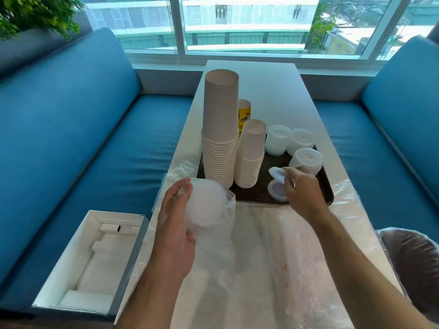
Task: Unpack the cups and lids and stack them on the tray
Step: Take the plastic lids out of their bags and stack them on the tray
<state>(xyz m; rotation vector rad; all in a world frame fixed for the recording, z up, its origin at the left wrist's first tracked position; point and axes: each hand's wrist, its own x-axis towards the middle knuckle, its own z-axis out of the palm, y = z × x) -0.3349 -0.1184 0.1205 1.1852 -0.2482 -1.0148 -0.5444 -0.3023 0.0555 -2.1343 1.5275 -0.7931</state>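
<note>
Gripping a stack of translucent lids (206,205), still partly sheathed in a clear plastic sleeve (225,236), the left hand (174,233) has its fingers curled round the stack above the counter's (273,96) near left edge. The right hand (303,189) reaches over the near right corner of the dark tray (257,193) and pinches a single small lid (276,174) between thumb and fingertips, tilted on edge. Just below that lid, a low pile of similar lids (276,191) lies flat on the tray's near edge. Three short stacks of clear lids stand along the tray's right side: one at the far edge (278,140), one beside it (301,141), and one nearer (308,160), close to the right hand. On the tray's left side rise a tall stack of paper cups (219,129) and, touching it on the right, a shorter stack (251,155). A yellow printed cup (244,113) shows behind them. Crumpled clear plastic wrap (285,269) covers the counter's near half. An open white box with foam inserts (90,262) rests on the blue bench seat (95,143) to the left.
</note>
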